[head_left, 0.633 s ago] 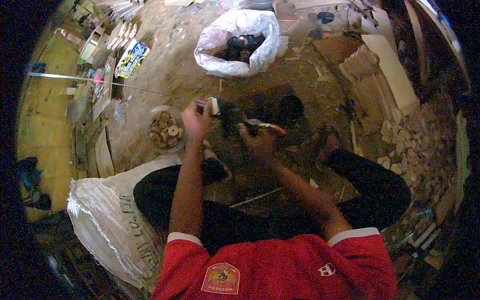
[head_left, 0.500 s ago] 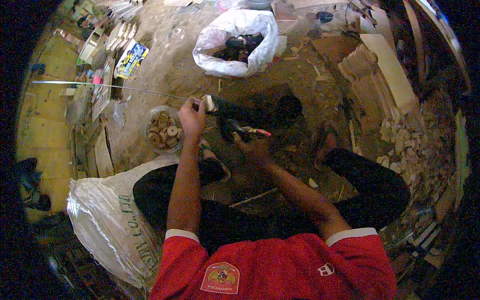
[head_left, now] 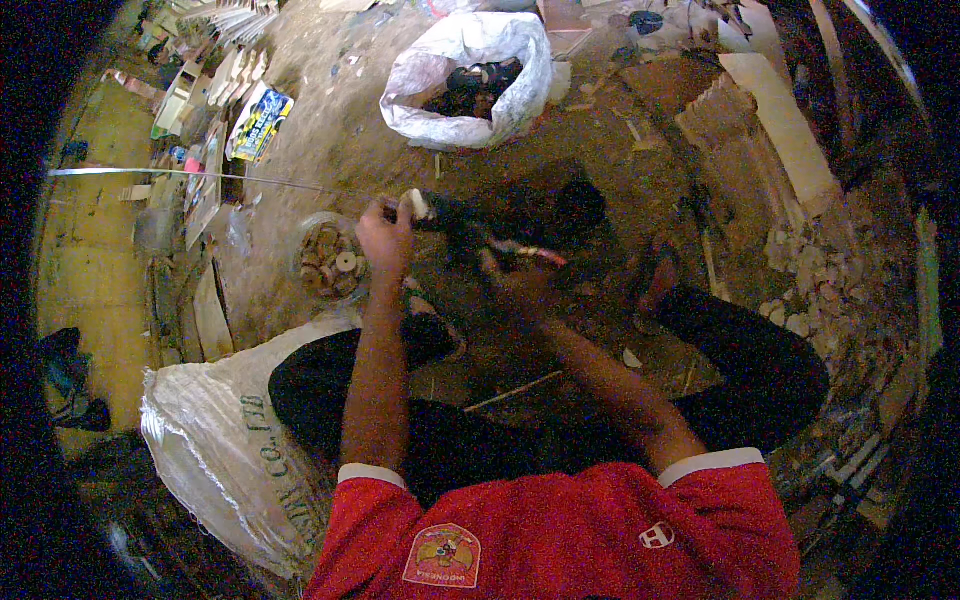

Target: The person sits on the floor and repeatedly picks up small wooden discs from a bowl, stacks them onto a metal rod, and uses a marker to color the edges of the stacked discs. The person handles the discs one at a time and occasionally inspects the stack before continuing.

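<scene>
My left hand is closed, its fingers pinched at the near end of a long thin strip that runs off to the left; the strip's last stretch is faint. Right by these fingertips is a small pale block, at the end of a dark shape on the ground. My right hand, blurred and in shadow, is closed round a hand tool with a red and pale handle. The tool's dark working end is too blurred to name. Beside my left hand stands a clear round tub of round tan pieces.
A white sack of dark pieces stands open ahead. Another woven sack lies by my left knee. Flattened cardboard and pale scraps lie to the right. Wooden pieces and a blue-yellow packet are at the far left.
My right hand and its tool have moved slightly right, and the handle has tilted. My left hand stays nearly in place, while the strip's far end has shifted a little left.
</scene>
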Demonstrator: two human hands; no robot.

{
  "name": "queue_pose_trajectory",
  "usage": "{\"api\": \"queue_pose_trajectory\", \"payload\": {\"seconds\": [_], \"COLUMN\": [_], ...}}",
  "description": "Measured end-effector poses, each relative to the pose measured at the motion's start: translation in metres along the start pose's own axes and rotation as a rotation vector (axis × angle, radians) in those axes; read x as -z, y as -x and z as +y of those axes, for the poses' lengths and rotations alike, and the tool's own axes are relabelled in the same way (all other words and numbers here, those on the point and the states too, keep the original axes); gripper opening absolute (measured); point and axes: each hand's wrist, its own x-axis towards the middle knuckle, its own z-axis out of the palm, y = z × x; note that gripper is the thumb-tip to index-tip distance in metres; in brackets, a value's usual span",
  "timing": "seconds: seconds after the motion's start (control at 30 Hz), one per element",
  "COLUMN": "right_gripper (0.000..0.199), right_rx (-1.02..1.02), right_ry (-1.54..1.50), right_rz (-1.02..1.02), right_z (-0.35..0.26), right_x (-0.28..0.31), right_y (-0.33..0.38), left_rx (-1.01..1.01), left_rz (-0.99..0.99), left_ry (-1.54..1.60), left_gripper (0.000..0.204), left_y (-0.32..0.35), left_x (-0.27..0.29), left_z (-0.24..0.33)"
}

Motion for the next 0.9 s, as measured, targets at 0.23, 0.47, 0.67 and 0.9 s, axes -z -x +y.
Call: {"api": "queue_pose_trajectory", "payload": {"seconds": [0.23,0.47,0.67,0.9], "right_gripper": [0.039,0.034,0.032,0.032], "right_rx": [-0.192,-0.211,-0.251,-0.242], "right_ry": [-0.332,-0.252,-0.552,-0.312], "right_rz": [0.080,-0.045,0.045,-0.046], "right_z": [-0.017,-0.047,-0.057,-0.045], "right_x": [0.002,0.018,0.004,0.019], "right_y": [-0.029,-0.006,-0.019,-0.031], "left_rx": [0.074,0.119,0.142,0.033], "left_rz": [-0.116,-0.087,-0.083,-0.031], "left_ry": [0.074,0.208,0.043,0.113], "left_gripper": [0.027,0.025,0.024,0.022], "left_y": [0.008,0.007,0.006,0.007], "left_x": [0.005,0.007,0.012,0.010], "left_z": [-0.006,0.010,0.016,0.037]}}
